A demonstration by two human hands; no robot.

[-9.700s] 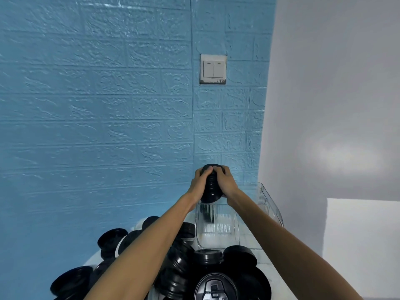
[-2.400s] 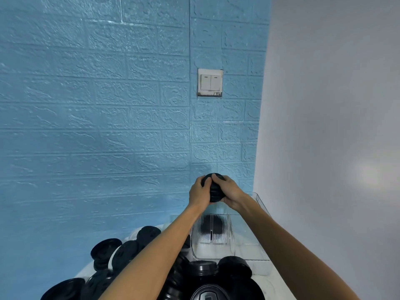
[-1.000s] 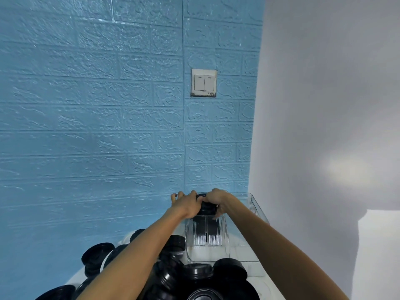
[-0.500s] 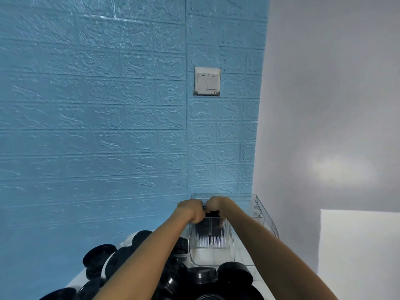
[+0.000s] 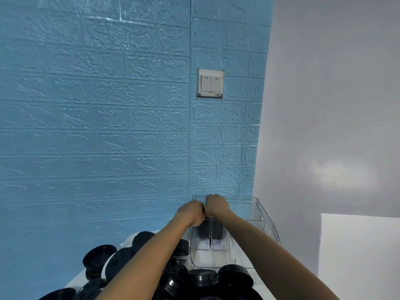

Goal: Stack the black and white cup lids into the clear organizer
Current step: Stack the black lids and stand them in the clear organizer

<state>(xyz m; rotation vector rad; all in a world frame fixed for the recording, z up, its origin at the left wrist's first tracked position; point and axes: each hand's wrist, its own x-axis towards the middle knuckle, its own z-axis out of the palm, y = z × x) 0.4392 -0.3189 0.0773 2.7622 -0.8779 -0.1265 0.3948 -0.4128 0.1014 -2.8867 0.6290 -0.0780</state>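
Both arms reach fwd, left hand (image 5: 191,213) & right hand (image 5: 216,205) knuckle-to-knuckle, fingers curled into clear organizer (image 5: 265,223) at lower centre; grip hidden, can't tell. Black lids (image 5: 98,257) piled lower left on white table (image 5: 258,290); blue brick wall (image 5: 97,126) w/ light switch (image 5: 210,83) behind.

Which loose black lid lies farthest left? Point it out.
The black lid cut off by the bottom edge, left of the person's left forearm; every other lid in the pile sits further right.

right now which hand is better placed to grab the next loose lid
Left. The left hand sits nearer the loose black plastic cup lids piled left of the clear ribbed organizer; the right hand is farther.
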